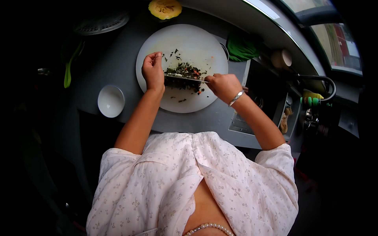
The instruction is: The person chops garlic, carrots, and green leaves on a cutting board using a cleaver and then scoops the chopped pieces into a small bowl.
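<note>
My right hand (225, 88) grips a knife (184, 77) by its handle, and the blade points left across a pile of chopped dark green leaves (188, 70) with small orange and pale bits. The pile lies on a round white cutting board (185, 41), with loose scraps around it. My left hand (152, 70) is over the board's left side, beside the blade's far end. Its fingers are curled and pressed together; whether anything is between them is hidden.
Left of the board stands a white bowl (111, 101). A cut squash half (165, 8) sits behind it. A green cloth (241, 46) lies at the back right, near the sink (262, 92) and curved faucet (332, 84). A green-handled utensil (69, 70) and a colander (101, 24) are far left.
</note>
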The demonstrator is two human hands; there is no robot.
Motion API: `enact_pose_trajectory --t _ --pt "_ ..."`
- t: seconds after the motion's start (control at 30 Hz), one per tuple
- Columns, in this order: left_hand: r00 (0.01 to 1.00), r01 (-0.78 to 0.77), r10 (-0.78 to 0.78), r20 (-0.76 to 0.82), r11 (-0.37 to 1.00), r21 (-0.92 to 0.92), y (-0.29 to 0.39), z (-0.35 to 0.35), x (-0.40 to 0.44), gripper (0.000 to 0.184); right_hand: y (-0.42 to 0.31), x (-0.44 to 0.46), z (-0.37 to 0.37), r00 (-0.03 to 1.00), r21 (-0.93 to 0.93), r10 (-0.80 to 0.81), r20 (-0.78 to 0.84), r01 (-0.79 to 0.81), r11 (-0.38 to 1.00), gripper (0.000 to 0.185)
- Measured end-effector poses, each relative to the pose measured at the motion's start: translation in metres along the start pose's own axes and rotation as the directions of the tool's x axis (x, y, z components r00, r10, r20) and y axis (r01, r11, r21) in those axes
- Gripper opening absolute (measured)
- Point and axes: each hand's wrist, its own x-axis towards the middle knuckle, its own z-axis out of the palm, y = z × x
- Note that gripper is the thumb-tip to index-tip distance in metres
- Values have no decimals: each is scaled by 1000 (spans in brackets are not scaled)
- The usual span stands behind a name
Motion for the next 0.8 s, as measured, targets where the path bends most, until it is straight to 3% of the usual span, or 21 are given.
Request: enact_pose_trajectory --t 0.13,0.2,0.43,0.5,0.6,0.63,0.73,0.8 --pt "993 -107 114 -32 982 158 -24 8 7 14 1 -7 44 998 20 59 0 -59 998 6" --pt "949 -314 316 17 935 165 -28 15 2 13 1 -13 63 993 49 87 -75 -83 995 6" --pt "979 -198 188 81 970 141 8 7 -4 15 -8 -23 37 982 156 23 -187 7 988 9" --pt "975 -215 208 82 973 83 8 -1 -1 15 -28 -23 4 995 85 90 34 -93 992 9" --pt "998 -43 37 47 991 130 -19 -21 11 14 -40 -19 9 992 42 90 88 -94 995 9" --pt "998 -40 35 43 990 132 -26 -23 10 14 -42 -17 14 990 36 91 110 -95 995 9" --pt "960 -280 277 50 954 107 -33 -15 -5 15 -30 -24 57 995 50 87 52 -89 995 9" --pt "962 -270 263 72 956 113 -28 -14 -5 14 -22 -22 67 997 30 75 -23 -74 997 9"
